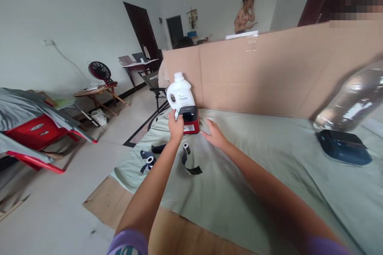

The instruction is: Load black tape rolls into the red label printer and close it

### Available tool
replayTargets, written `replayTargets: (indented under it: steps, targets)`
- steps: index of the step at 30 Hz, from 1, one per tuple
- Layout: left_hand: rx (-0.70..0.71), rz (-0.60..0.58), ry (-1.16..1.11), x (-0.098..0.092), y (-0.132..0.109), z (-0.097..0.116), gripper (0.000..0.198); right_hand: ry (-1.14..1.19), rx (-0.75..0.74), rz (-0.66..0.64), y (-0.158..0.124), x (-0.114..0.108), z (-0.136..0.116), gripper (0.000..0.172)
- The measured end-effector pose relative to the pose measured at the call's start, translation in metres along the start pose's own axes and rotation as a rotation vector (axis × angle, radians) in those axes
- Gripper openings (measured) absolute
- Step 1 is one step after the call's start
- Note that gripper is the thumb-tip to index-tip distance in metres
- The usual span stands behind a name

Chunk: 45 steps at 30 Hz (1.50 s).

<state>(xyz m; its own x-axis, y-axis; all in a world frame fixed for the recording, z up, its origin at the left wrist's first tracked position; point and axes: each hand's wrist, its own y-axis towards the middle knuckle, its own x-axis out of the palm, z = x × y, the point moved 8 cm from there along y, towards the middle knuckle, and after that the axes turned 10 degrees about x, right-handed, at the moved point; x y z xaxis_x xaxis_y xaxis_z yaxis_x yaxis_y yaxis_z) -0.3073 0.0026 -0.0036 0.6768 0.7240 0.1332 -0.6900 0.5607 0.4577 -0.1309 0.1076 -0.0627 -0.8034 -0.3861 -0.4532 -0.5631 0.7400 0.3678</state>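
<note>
A small red and black device (191, 122) with a white label stands on the green cloth, in front of a white jug (182, 92). My left hand (176, 126) is at its left side, thumb and fingers apart; whether it touches the device is hard to tell. To the right of the device, my right hand (214, 133) is spread with nothing in it. Nearer to me, a small roll (186, 148) with a dark curled strip lies on the cloth. Left of it is another roll (150, 161) with dark strips, partly beside my left forearm.
A tall cardboard panel (230, 75) stands behind the cloth (254, 143). At the right are a dark blue device (344, 147) and a clear plastic-wrapped object (350, 97). A person (245, 14) stands beyond the panel. Bare wood (104, 197) shows at the front left.
</note>
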Motion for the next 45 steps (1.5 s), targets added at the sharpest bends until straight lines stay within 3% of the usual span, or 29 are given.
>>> replayTargets:
  steps: [1, 3, 6, 9, 11, 13, 16, 20, 23, 26, 30, 35, 40, 45]
  targets:
    - [0.082, 0.008, 0.066, 0.008, -0.022, 0.018, 0.050, -0.066, 0.011, 0.036, -0.018, -0.028, 0.011, 0.069]
    - [0.179, -0.213, 0.104, 0.048, -0.085, 0.042, 0.043, -0.197, 0.024, 0.137, -0.059, -0.101, 0.037, 0.065]
    - [0.192, -0.816, 0.116, 0.124, -0.212, 0.052, 0.041, -0.519, 0.149, 0.393, -0.123, -0.234, 0.074, 0.063]
    - [0.326, -1.325, 0.197, 0.167, -0.320, 0.060, 0.056, -0.839, 0.465, 0.693, -0.179, -0.351, 0.094, 0.062]
    - [0.434, -1.540, 0.296, 0.177, -0.359, 0.062, 0.060, -0.897, 0.728, 0.779, -0.204, -0.397, 0.105, 0.071]
    - [0.498, -1.636, 0.380, 0.179, -0.373, 0.063, 0.061, -0.847, 0.937, 0.721, -0.214, -0.414, 0.119, 0.084]
    - [0.545, -1.685, 0.441, 0.175, -0.375, 0.066, 0.064, -0.755, 1.045, 0.606, -0.212, -0.412, 0.135, 0.092]
    - [0.574, -1.684, 0.465, 0.171, -0.377, 0.068, 0.064, -0.727, 1.036, 0.710, -0.211, -0.408, 0.132, 0.100]
    - [0.586, -1.669, 0.473, 0.170, -0.379, 0.067, 0.064, -0.728, 0.980, 0.763, -0.215, -0.392, 0.112, 0.108]
    - [0.605, -1.656, 0.474, 0.171, -0.380, 0.065, 0.064, -0.713, 0.877, 0.719, -0.218, -0.352, 0.078, 0.115]
    - [0.645, -1.622, 0.499, 0.172, -0.382, 0.062, 0.062, -0.654, 0.769, 0.577, -0.215, -0.274, 0.034, 0.117]
    - [0.734, -1.582, 0.522, 0.172, -0.386, 0.059, 0.058, -0.603, 0.774, 0.505, -0.209, -0.195, 0.001, 0.115]
    - [0.835, -1.479, 0.479, 0.170, -0.383, 0.063, 0.050, -0.651, 0.793, 0.504, -0.207, -0.153, -0.014, 0.111]
    - [0.941, -1.401, 0.413, 0.170, -0.379, 0.070, 0.044, -0.727, 0.774, 0.435, -0.208, -0.147, -0.018, 0.123]
